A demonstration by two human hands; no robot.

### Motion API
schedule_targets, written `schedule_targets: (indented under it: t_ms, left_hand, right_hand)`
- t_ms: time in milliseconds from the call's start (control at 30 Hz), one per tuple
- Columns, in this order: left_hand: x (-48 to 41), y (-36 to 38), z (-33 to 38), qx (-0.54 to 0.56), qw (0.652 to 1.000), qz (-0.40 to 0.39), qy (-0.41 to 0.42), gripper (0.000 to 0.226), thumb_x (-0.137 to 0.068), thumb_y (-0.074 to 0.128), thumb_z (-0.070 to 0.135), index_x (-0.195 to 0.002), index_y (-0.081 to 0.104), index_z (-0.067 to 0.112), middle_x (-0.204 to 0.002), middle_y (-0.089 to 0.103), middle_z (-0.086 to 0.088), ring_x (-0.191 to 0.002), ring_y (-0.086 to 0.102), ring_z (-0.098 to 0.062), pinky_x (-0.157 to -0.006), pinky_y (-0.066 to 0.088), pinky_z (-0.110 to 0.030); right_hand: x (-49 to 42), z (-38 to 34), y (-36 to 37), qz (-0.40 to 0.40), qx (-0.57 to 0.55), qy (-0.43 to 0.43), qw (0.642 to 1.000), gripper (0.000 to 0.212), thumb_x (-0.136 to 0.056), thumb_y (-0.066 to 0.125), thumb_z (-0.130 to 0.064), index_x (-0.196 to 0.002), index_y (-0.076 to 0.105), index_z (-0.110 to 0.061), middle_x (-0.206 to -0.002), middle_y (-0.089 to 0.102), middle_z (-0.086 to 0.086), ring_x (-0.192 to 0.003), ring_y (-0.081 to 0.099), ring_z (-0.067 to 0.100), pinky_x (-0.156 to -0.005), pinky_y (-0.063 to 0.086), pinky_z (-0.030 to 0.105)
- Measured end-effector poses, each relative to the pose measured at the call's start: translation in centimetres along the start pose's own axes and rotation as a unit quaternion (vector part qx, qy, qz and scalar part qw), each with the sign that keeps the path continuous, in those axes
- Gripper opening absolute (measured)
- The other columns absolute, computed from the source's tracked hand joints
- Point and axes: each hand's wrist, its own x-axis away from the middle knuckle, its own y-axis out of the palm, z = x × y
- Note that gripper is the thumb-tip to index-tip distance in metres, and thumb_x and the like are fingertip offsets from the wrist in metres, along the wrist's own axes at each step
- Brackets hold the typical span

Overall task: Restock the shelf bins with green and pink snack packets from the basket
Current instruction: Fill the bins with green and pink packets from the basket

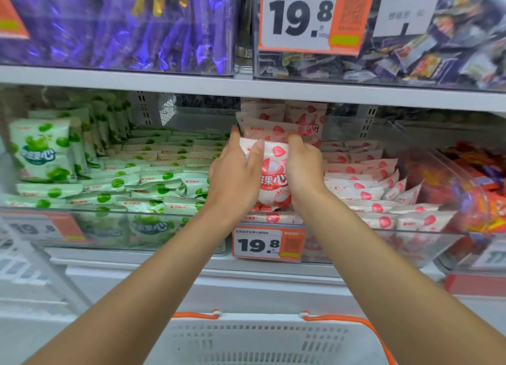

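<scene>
Shelving (246,90) carries a row of clear bins. The pink-packet bin (356,244) sits at centre and is well filled, with flat rows toward the front and upright packets at the back. The pink snack packet bundle (273,173) is held upright over the left part of that bin, face to the camera; the number of packets in it cannot be told. The left hand (235,178) and right hand (304,167) grip it from either side, fingers (297,145) curled over its edges.

Judgement: the step in hand is placing this bundle. Lower it inside the front wall, square it against the packets behind, and release only once it stands supported. The glossy film will likely slide if let go early.

Surroundings:
- The upper bin of purple sweets (109,22) sits on the shelf above, which limits lift height.
- The green-packet bin (123,227) adjoins just beside the left hand, so pink stock must not cross over.
- The red-snack bin (465,200) stands on the right.
- The white basket (260,340) sits below the arms, and its contents are not visible.
- The price tag (268,244) hangs on the pink bin's front.
</scene>
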Motion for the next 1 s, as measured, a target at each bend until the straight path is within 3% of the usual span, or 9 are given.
schedule_targets:
  t_ms: [67, 200, 333, 433, 500, 633, 733, 833, 1000]
  left_hand:
    - [0.3, -0.1, 0.3, 0.002, 1.000, 0.006, 0.021, 0.059, -0.104, 0.036, 0.039, -0.154, 0.020, 0.013, -0.148, 0.045, -0.007, -0.136, 0.041, -0.022, -0.114, 0.029, -0.040]
    - [-0.1, -0.5, 0.7, 0.019, 0.999, -0.014, 0.042, 0.055, -0.104, 0.035, 0.038, -0.155, 0.018, 0.025, -0.104, 0.066, 0.000, -0.099, 0.061, -0.014, -0.099, 0.039, -0.034]
    - [-2.2, -0.2, 0.3, -0.016, 0.998, -0.061, 0.028, 0.064, -0.101, 0.028, 0.052, -0.156, 0.009, 0.026, -0.123, 0.062, -0.004, -0.122, 0.052, -0.031, -0.108, 0.035, -0.051]
    - [-2.5, -0.1, 0.2, -0.014, 0.999, -0.045, 0.025, 0.066, -0.098, 0.030, 0.055, -0.154, 0.015, 0.023, -0.143, 0.049, -0.007, -0.132, 0.044, -0.028, -0.109, 0.034, -0.050]
    - [-2.3, 0.0, 0.0, 0.006, 0.999, -0.032, 0.017, 0.059, -0.100, 0.033, 0.051, -0.151, 0.024, 0.022, -0.138, 0.053, -0.005, -0.129, 0.047, -0.027, -0.107, 0.037, -0.048]
    - [-1.5, 0.0, -0.2, 0.010, 1.000, 0.001, 0.011, 0.036, -0.100, 0.037, 0.046, -0.119, 0.049, 0.019, -0.114, 0.062, -0.003, -0.115, 0.054, -0.028, -0.101, 0.041, -0.049]
    - [-1.8, -0.2, 0.5, 0.043, 0.998, -0.004, -0.042, 0.053, -0.100, 0.035, 0.048, -0.140, 0.040, 0.013, -0.135, 0.050, -0.003, -0.123, 0.046, -0.022, -0.102, 0.037, -0.037]
    - [-4.2, -0.6, 0.7, 0.136, 0.979, -0.041, -0.147, 0.069, -0.096, 0.025, 0.063, -0.135, 0.052, 0.013, -0.123, 0.064, -0.010, -0.095, 0.063, -0.025, -0.083, 0.046, -0.035]
    - [-6.3, -0.4, 0.2, 0.188, 0.966, -0.104, -0.144, 0.069, -0.095, 0.024, 0.069, -0.119, 0.066, 0.019, -0.105, 0.074, -0.007, -0.094, 0.071, -0.026, -0.097, 0.051, -0.043]
  right_hand:
    - [0.5, 0.2, 0.0, 0.020, -0.013, -0.028, 0.999, 0.037, -0.099, 0.040, -0.035, -0.068, 0.046, -0.017, -0.062, 0.047, -0.002, -0.060, 0.048, 0.016, -0.059, 0.038, 0.031]
    - [0.4, -0.9, -0.3, 0.039, -0.022, -0.085, 0.995, 0.034, -0.101, 0.040, -0.034, -0.072, 0.050, -0.020, -0.062, 0.048, -0.007, -0.056, 0.046, 0.009, -0.058, 0.037, 0.028]
    - [-1.1, -1.1, 0.2, -0.004, 0.034, 0.024, 0.999, 0.029, -0.096, 0.041, -0.038, -0.088, 0.058, -0.015, -0.095, 0.069, 0.011, -0.090, 0.067, 0.031, -0.088, 0.054, 0.047]
    - [-0.6, -0.7, 0.4, -0.028, 0.063, 0.059, 0.996, 0.035, -0.093, 0.046, -0.043, -0.100, 0.059, -0.011, -0.102, 0.070, 0.016, -0.093, 0.068, 0.034, -0.088, 0.054, 0.053]
    - [-0.1, -0.7, 0.4, -0.023, 0.043, 0.045, 0.998, 0.040, -0.089, 0.049, -0.045, -0.112, 0.057, -0.013, -0.107, 0.068, 0.014, -0.096, 0.066, 0.035, -0.089, 0.053, 0.052]
    - [0.2, -0.7, 0.3, -0.029, 0.022, 0.040, 0.999, 0.039, -0.086, 0.046, -0.044, -0.098, 0.062, -0.011, -0.097, 0.071, 0.017, -0.090, 0.069, 0.038, -0.082, 0.054, 0.049]
    - [-1.3, -1.3, 0.1, -0.010, -0.021, 0.081, 0.996, 0.048, -0.091, 0.036, -0.050, -0.103, 0.061, -0.011, -0.092, 0.070, 0.011, -0.085, 0.069, 0.030, -0.077, 0.054, 0.042]
    - [-3.0, -1.8, 0.2, -0.004, -0.071, 0.103, 0.992, 0.055, -0.096, 0.032, -0.059, -0.110, 0.063, -0.015, -0.102, 0.073, 0.010, -0.095, 0.069, 0.031, -0.092, 0.054, 0.043]
    - [-3.6, -0.6, 0.2, -0.056, -0.088, 0.099, 0.990, 0.070, -0.085, 0.035, -0.078, -0.115, 0.064, -0.021, -0.097, 0.075, 0.009, -0.097, 0.070, 0.030, -0.098, 0.050, 0.047]
